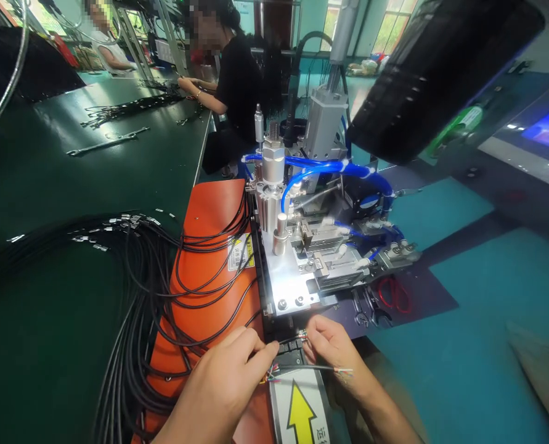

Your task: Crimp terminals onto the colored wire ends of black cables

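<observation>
Green-matted bench [38, 345]: yellow arrow label [300, 414], lettering unreadable. Left hand [219, 388] and right hand [334, 351] apart just above it, pinching stripped black cable [309, 367] ends.

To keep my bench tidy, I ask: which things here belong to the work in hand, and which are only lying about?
Work: left hand, right hand, stripped black cable, bundle of black cables.
Lying about: red-handled scissors, wrenches.
</observation>
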Demonstrator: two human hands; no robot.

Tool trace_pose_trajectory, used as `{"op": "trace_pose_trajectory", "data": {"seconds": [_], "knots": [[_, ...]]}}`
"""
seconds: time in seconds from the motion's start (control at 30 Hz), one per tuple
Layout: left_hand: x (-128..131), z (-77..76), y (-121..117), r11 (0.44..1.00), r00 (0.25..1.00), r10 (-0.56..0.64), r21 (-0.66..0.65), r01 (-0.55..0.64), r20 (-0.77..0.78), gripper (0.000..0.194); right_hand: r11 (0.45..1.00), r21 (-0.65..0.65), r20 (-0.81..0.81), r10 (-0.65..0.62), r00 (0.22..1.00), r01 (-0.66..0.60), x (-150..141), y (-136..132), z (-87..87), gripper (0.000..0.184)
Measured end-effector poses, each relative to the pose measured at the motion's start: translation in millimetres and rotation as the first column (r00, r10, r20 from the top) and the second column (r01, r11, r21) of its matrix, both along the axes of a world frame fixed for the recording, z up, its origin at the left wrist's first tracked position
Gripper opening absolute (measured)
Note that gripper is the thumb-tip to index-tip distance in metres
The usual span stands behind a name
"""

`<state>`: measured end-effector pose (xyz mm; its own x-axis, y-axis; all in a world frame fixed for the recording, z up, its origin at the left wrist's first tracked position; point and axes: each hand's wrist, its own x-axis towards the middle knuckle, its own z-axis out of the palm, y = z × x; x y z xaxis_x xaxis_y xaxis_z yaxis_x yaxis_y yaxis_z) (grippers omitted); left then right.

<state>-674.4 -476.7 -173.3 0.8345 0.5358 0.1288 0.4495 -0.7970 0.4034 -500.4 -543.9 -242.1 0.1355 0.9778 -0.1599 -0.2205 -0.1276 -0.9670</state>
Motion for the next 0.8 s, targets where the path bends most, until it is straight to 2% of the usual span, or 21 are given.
{"op": "trace_pose_trajectory", "data": {"seconds": [0.13,0.3,0.5,0.67,0.8], "knots": [[0,1.6,5,0.997,0.997,-0.057,0.053,0.059,-0.044,0.031,1.000,-0.011,-0.052,0.005,0.999,-0.006,1,1,-0.5,0.046],[-2,-0.5,9,0.986,0.985,-0.101,0.119,0.118,-0.143,0.026,1.000,-0.018,-0.029,0.022,0.999,-0.023,4,-1,0.8,0.042],[-2,3.2,7,0.992,0.983,-0.098,0.064,0.109,-0.158,0.028,0.998,-0.055,0.142,-0.007,0.990,0.015,12,-1,18.9,0.026],[-3,3.5,6,0.994,0.979,-0.096,0.042,0.105,-0.180,0.024,0.999,-0.033,0.175,-0.012,0.984,0.018,20,-7,24.4,0.032],[-4,-1.1,5,0.980,0.993,-0.051,0.185,0.070,-0.105,0.028,0.990,-0.001,0.197,-0.136,0.971,0.139,19,-27,27.3,0.034]]}}
